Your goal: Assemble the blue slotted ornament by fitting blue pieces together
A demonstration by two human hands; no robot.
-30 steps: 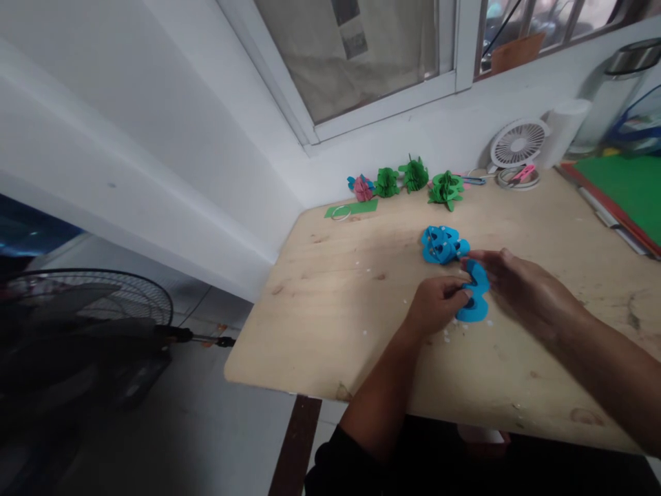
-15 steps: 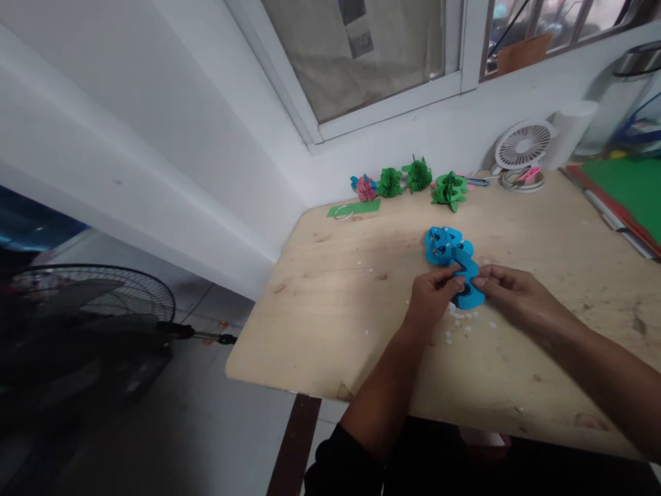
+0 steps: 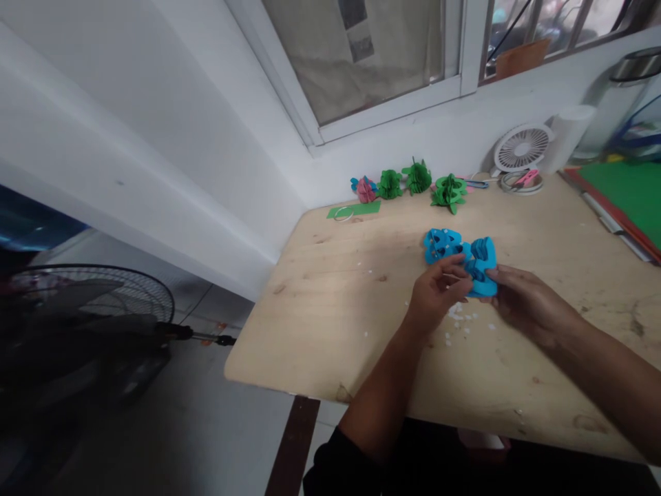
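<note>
Both my hands hold a folded blue paper piece [image 3: 481, 270] a little above the wooden table [image 3: 361, 324]. My left hand [image 3: 432, 293] pinches its left side with thumb and fingers. My right hand [image 3: 521, 303] grips its right edge, fingers curled. Just behind it lies a second blue paper cutout shape [image 3: 440, 245] on the table, touching or almost touching the held piece. Small white paper scraps [image 3: 459, 320] are scattered under my hands.
Three green paper ornaments [image 3: 417, 176] and a pink and blue one [image 3: 364, 188] stand at the back by the wall. A green strip [image 3: 354, 209], a small white fan [image 3: 520, 148], tape rolls [image 3: 521, 182] and green sheets [image 3: 627, 189] lie further right. A floor fan [image 3: 87, 303] stands left.
The blue piece was lying near the table between my hands; it has been lifted, turned and moved up and to the right, closer to the other blue shape.
</note>
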